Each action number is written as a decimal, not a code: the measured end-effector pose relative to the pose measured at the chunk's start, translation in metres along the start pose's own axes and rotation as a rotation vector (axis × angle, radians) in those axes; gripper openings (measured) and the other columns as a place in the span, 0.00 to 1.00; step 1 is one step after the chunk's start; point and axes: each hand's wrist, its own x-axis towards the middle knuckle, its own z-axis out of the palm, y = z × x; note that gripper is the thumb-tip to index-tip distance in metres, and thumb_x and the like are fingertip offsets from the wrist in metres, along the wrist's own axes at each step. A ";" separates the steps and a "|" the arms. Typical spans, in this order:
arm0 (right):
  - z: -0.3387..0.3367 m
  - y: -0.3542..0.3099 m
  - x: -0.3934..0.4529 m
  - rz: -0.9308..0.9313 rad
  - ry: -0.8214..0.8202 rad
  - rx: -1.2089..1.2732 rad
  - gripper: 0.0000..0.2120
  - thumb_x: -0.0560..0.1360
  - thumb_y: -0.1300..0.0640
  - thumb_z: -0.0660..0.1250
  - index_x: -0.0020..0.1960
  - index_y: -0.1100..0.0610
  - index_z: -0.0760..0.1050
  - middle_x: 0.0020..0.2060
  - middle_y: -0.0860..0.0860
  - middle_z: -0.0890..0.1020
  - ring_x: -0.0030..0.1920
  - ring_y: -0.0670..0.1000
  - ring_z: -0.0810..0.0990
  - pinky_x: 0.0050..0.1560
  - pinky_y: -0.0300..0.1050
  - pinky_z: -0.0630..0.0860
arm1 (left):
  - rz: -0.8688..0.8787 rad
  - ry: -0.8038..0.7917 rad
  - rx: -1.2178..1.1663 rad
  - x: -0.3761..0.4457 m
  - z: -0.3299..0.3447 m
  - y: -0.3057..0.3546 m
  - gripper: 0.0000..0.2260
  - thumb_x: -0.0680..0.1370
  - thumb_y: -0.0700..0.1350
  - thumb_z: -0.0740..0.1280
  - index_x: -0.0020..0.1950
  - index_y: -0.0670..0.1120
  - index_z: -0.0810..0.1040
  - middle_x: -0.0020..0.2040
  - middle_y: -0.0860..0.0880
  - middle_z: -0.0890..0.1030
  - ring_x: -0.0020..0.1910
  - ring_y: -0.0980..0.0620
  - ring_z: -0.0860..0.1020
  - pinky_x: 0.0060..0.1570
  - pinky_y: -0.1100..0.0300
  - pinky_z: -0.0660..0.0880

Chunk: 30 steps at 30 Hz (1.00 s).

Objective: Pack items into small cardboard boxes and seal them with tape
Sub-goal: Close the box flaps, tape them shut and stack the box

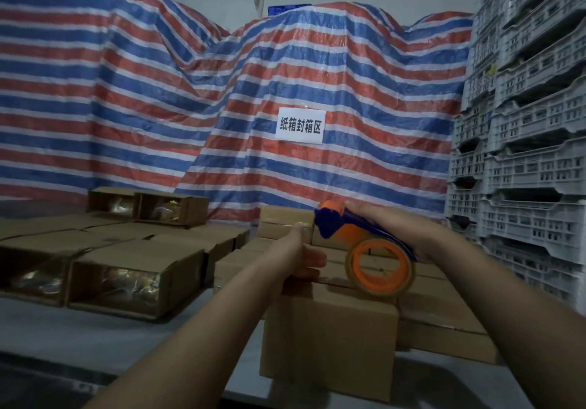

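Nearest the camera, a closed brown cardboard box [329, 345] stands on the grey worktop [95, 329], at about 6 o'clock in the view. The left hand [301, 253] reaches over its top edge, fingers fairly straight and laid against a second sealed brown box [285, 223] just behind — it presses rather than clasps. At 3 o'clock from it, the right hand [390, 227] is wrapped around the handle of an orange-and-blue plastic tape dispenser [358, 240], whose roll of clear tape [380, 269] sits on the near box's top, at its far edge. More closed brown boxes [444, 313] lie packed side by side at 4 o'clock, touching the near one.

At 9 o'clock, well apart from the hands, open-ended brown cartons [126, 278] lie on their sides on the worktop, with shiny gold-wrapped items [126, 281] visible inside; what those items are cannot be told. Two more open cartons [171, 207] sit stacked higher at 10 o'clock.

Beyond, a red, white and blue striped plastic tarpaulin [158, 91] drapes across the whole background, with a white paper sign [300, 125] bearing dark characters fixed to it at 12 o'clock. At 2 o'clock — rising to the top edge — stand stacked pale grey slotted plastic crates [523, 123].
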 end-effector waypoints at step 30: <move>-0.033 -0.011 0.008 0.062 -0.233 -0.259 0.27 0.70 0.30 0.62 0.53 0.51 0.80 0.39 0.51 0.86 0.35 0.45 0.83 0.37 0.35 0.78 | -0.002 0.334 -0.136 0.017 -0.004 -0.008 0.11 0.83 0.47 0.57 0.57 0.42 0.74 0.43 0.46 0.77 0.39 0.51 0.74 0.34 0.59 0.69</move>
